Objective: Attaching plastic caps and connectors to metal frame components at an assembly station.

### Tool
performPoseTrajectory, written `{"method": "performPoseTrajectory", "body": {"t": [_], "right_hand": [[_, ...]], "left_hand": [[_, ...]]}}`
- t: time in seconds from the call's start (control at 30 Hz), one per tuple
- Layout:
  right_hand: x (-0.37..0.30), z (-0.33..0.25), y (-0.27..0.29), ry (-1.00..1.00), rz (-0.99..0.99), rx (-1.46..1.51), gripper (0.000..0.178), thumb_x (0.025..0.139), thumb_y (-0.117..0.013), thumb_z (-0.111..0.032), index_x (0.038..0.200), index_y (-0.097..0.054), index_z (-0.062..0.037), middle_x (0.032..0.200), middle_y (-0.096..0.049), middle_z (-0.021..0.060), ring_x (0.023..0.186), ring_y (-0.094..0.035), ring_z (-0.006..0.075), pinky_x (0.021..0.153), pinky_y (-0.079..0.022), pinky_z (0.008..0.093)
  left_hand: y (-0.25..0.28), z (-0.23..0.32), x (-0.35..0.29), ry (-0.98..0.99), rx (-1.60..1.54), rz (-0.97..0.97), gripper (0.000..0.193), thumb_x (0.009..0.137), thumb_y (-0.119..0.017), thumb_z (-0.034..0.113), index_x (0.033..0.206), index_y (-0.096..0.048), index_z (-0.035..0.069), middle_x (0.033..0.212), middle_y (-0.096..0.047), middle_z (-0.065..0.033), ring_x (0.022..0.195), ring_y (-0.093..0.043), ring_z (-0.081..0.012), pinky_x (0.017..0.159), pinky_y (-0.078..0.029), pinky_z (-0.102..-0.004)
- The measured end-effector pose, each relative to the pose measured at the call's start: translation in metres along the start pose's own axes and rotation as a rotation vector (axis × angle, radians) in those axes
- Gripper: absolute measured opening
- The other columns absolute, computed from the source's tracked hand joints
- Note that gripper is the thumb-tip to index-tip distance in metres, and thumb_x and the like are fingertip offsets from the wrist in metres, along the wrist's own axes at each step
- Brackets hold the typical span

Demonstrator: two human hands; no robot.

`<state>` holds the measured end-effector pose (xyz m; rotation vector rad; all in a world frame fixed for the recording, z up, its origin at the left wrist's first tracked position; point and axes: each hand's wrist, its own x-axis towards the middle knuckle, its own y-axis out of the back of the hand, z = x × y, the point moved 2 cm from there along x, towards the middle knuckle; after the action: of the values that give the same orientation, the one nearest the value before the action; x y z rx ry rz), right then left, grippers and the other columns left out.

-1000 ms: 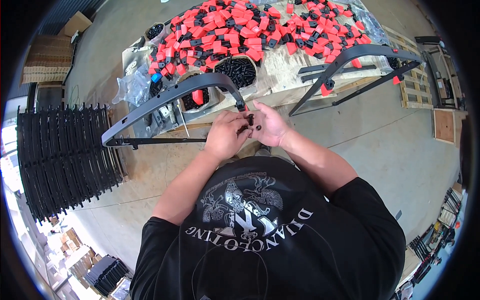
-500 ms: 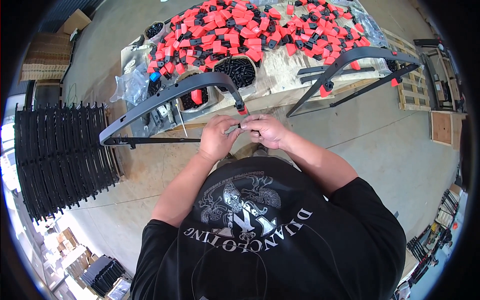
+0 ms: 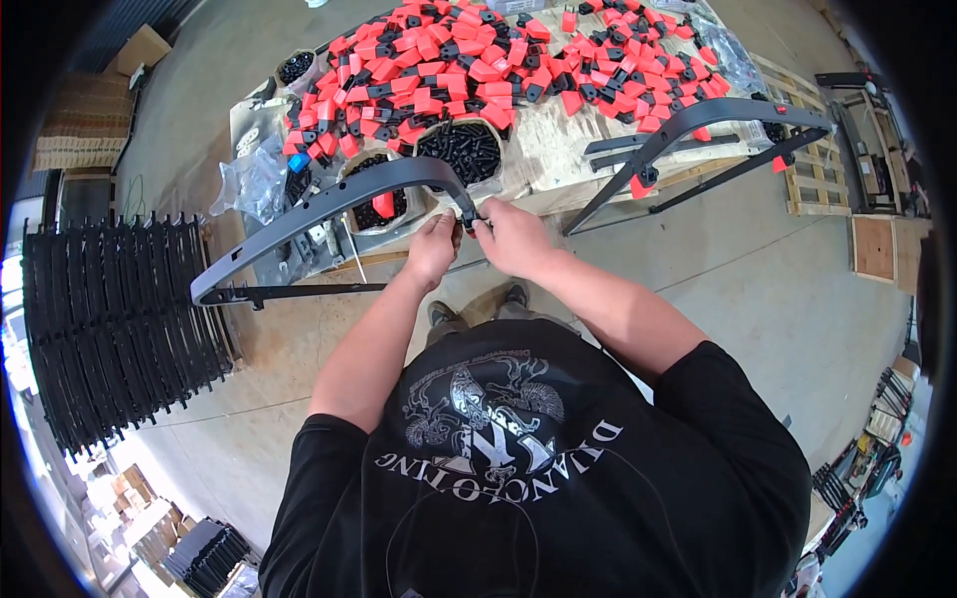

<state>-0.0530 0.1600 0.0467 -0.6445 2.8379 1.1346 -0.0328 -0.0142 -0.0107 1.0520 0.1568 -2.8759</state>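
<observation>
A curved black frame (image 3: 317, 204) extends from the left over the table's near edge, its bent end reaching down between my hands. My left hand (image 3: 433, 251) is closed at the left side of that end, thumb and fingers pinched against it. From the other side my right hand (image 3: 518, 239) grips the same end, thumb pressed in and fingers curled. A bit of red shows at the frame's tip between the hands. The small dark piece seen earlier in my fingers is hidden. Behind the frame stands a bag of black plastic parts (image 3: 461, 151).
Red and black plastic pieces (image 3: 429, 62) lie heaped on the wooden table (image 3: 543, 171). A second curved frame (image 3: 688, 118) stands at the right by a pallet (image 3: 817, 184). Stacked black bars (image 3: 120, 319) stand at the left. A white rod (image 3: 353, 244) leans off the table edge.
Both hands have moved up and away from me, from pinching a small dark piece together below the frame to gripping the frame's end. The view has shifted slightly.
</observation>
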Motion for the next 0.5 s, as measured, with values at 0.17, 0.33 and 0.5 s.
{"method": "performPoseTrajectory", "body": {"t": [0.17, 0.33, 0.5], "right_hand": [[0.005, -0.007, 0.0, 0.029, -0.015, -0.14, 0.024, 0.093, -0.057, -0.02, 0.101, -0.058, 0.0028, 0.092, -0.068, 0.0234, 0.086, -0.069, 0.0406, 0.077, -0.054, 0.0514], [0.008, -0.005, 0.0, 0.077, -0.054, -0.181, 0.024, 0.094, -0.056, -0.02, 0.101, -0.057, 0.0031, 0.091, -0.068, 0.0236, 0.085, -0.069, 0.0406, 0.076, -0.055, 0.0515], [0.006, -0.005, -0.005, 0.06, -0.028, -0.172, 0.024, 0.094, -0.056, -0.019, 0.102, -0.055, 0.003, 0.089, -0.068, 0.023, 0.083, -0.069, 0.0406, 0.074, -0.055, 0.052]], "left_hand": [[0.004, 0.004, 0.008, 0.161, -0.148, -0.217, 0.037, 0.109, -0.043, 0.035, 0.078, -0.045, 0.015, 0.065, -0.036, 0.0044, 0.056, -0.032, -0.0108, 0.051, -0.026, -0.0279], [0.005, 0.015, 0.008, 0.274, -0.2, -0.269, 0.035, 0.109, -0.042, 0.032, 0.079, -0.044, 0.014, 0.067, -0.036, 0.0039, 0.058, -0.032, -0.0117, 0.053, -0.027, -0.0281], [0.008, 0.014, 0.004, 0.296, -0.218, -0.307, 0.032, 0.109, -0.042, 0.031, 0.084, -0.049, 0.011, 0.071, -0.042, 0.0015, 0.063, -0.038, -0.0126, 0.057, -0.034, -0.0286]]}}
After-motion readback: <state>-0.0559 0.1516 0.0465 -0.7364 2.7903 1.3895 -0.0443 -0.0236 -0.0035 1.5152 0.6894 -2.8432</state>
